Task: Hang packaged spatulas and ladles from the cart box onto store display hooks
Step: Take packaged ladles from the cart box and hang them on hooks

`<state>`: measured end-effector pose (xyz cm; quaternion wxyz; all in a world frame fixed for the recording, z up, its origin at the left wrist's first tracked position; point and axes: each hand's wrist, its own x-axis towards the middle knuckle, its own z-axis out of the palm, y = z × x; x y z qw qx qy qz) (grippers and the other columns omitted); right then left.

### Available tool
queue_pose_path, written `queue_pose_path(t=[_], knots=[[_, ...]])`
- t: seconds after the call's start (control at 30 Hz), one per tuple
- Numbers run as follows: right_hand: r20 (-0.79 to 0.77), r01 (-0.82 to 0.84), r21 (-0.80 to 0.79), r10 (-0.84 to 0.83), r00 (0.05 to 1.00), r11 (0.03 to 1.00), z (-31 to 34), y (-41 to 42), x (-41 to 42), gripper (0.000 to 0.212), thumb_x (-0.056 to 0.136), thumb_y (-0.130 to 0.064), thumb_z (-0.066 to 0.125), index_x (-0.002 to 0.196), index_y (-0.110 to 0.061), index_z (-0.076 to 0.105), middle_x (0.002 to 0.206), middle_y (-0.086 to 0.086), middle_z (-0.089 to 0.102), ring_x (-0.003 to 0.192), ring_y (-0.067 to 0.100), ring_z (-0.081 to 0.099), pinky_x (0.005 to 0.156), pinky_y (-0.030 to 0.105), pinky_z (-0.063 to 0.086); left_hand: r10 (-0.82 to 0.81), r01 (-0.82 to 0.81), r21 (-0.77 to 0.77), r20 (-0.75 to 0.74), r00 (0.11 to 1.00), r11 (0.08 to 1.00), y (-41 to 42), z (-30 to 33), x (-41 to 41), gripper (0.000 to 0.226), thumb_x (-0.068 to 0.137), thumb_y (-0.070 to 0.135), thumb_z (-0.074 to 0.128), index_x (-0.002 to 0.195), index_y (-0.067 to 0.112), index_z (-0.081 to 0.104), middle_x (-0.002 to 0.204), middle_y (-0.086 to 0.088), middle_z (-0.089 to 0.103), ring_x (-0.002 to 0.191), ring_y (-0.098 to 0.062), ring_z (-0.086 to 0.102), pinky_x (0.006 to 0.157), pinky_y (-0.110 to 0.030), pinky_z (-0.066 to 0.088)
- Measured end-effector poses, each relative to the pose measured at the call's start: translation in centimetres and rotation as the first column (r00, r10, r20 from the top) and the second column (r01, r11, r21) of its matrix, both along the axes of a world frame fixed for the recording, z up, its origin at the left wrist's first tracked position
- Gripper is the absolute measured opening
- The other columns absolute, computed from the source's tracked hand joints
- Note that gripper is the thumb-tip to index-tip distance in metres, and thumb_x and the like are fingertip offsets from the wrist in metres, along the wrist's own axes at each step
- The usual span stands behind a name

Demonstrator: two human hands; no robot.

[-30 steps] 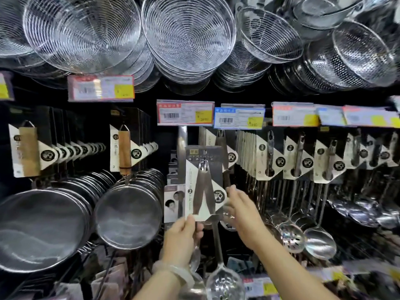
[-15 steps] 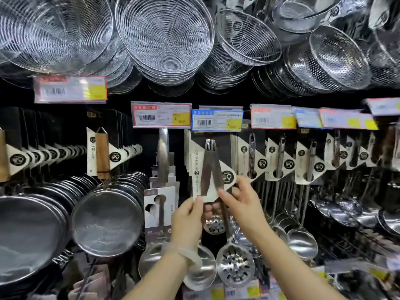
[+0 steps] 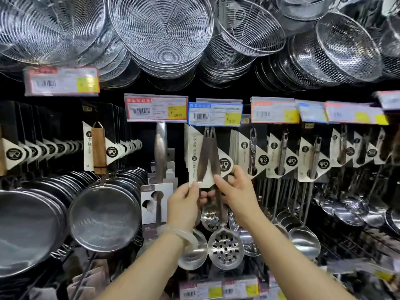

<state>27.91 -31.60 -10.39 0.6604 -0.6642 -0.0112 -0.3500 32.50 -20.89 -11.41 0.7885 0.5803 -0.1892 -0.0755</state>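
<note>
Two hands up at the display, head view only. Left hand (image 3: 184, 204) pinching the lower left edge of the packaged ladle set (image 3: 207, 156) between thumb and curled fingers; pale bangle (image 3: 184, 233) on that wrist. Right hand (image 3: 234, 189) gripping the card's lower right corner, thumb on the front. Card hanging just under the blue price tag (image 3: 214, 113) (hook itself hidden), slotted spoon bowl (image 3: 225, 251) dangling below. Wire skimmers (image 3: 161, 33) overhead, mesh strainers (image 3: 104, 215) to the left.

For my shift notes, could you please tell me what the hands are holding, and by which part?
Both hands, left and right, pinch the bottom edge of the ladle set's card, one at each lower corner.
</note>
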Motion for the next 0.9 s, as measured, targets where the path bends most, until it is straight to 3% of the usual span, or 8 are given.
queue_pose_path(t=[0.13, 0.27, 0.47, 0.57, 0.63, 0.77, 0.9], knots=[[0.022, -0.001, 0.011, 0.001, 1.000, 1.000, -0.7, -0.2, -0.2, 0.008, 0.090, -0.010, 0.056, 0.097, -0.011, 0.051, 0.067, 0.001, 0.070, 0.054, 0.014, 0.066, 0.053, 0.027, 0.056, 0.059, -0.059, -0.020, 0.009, 0.998, 0.998, -0.3, -0.7, -0.7, 0.027, 0.093, 0.027, 0.049, 0.077, 0.015, 0.066, 0.072, -0.003, 0.072, 0.062, -0.008, 0.062, 0.054, -0.021, 0.043], [0.011, -0.005, 0.056, 0.004, 1.000, 0.998, -1.1, -0.7, -0.4, 0.008, 0.090, -0.010, 0.057, 0.097, -0.011, 0.052, 0.070, 0.002, 0.070, 0.056, 0.015, 0.065, 0.055, 0.031, 0.057, 0.032, -0.031, -0.016, 0.022, 0.999, 0.999, -0.6, -0.7, -1.3, 0.024, 0.093, 0.022, 0.050, 0.079, 0.016, 0.067, 0.070, 0.000, 0.074, 0.054, 0.003, 0.062, 0.047, -0.012, 0.043], [-0.010, -0.005, 0.021, 0.005, 1.000, 1.000, -0.8, -0.2, -0.1, 0.009, 0.090, -0.011, 0.058, 0.093, -0.014, 0.051, 0.068, 0.000, 0.070, 0.055, 0.014, 0.065, 0.058, 0.032, 0.057, 0.051, -0.051, -0.030, -0.013, 0.999, 0.998, 0.1, -0.3, -1.1, 0.023, 0.093, 0.022, 0.051, 0.079, 0.013, 0.068, 0.073, -0.005, 0.068, 0.065, -0.011, 0.060, 0.066, -0.023, 0.049], [-0.003, -0.010, 0.041, 0.010, 1.000, 0.999, -0.8, -0.1, -0.4, 0.009, 0.090, -0.010, 0.058, 0.093, -0.015, 0.051, 0.066, 0.001, 0.069, 0.054, 0.016, 0.064, 0.056, 0.034, 0.056, 0.058, -0.059, -0.059, -0.027, 0.998, 0.996, 0.0, -0.1, -1.5, 0.026, 0.093, 0.019, 0.050, 0.074, 0.012, 0.067, 0.061, 0.001, 0.068, 0.054, -0.003, 0.061, 0.055, -0.015, 0.050], [-0.001, -0.018, 0.044, 0.018, 1.000, 0.999, -0.6, -0.4, -1.0, 0.008, 0.090, -0.010, 0.057, 0.094, -0.014, 0.053, 0.067, 0.002, 0.070, 0.053, 0.016, 0.064, 0.054, 0.032, 0.055, 0.047, -0.049, -0.052, -0.049, 0.998, 0.997, -0.4, -0.1, -2.1, 0.027, 0.094, 0.020, 0.049, 0.076, 0.013, 0.068, 0.063, -0.001, 0.071, 0.051, 0.001, 0.059, 0.051, -0.013, 0.047], [-0.003, -0.026, 0.056, 0.027, 1.000, 0.998, -0.6, -0.8, -1.8, 0.009, 0.090, -0.008, 0.057, 0.097, -0.010, 0.052, 0.068, 0.006, 0.069, 0.052, 0.018, 0.064, 0.050, 0.028, 0.053, 0.039, -0.044, -0.058, -0.076, 0.996, 0.997, -0.9, -0.5, -2.7, 0.027, 0.093, 0.021, 0.049, 0.075, 0.017, 0.068, 0.065, -0.002, 0.072, 0.063, -0.009, 0.062, 0.064, -0.022, 0.049], [-0.045, -0.008, 0.039, 0.009, 0.999, 0.999, -1.2, -0.5, -1.5, 0.009, 0.090, -0.006, 0.056, 0.094, -0.013, 0.052, 0.068, 0.006, 0.070, 0.054, 0.020, 0.065, 0.053, 0.030, 0.056, 0.028, -0.030, -0.026, -0.101, 0.995, 0.999, -0.8, -1.2, -2.1, 0.027, 0.094, 0.022, 0.049, 0.077, 0.013, 0.068, 0.063, -0.001, 0.071, 0.059, -0.006, 0.059, 0.068, -0.024, 0.049]])
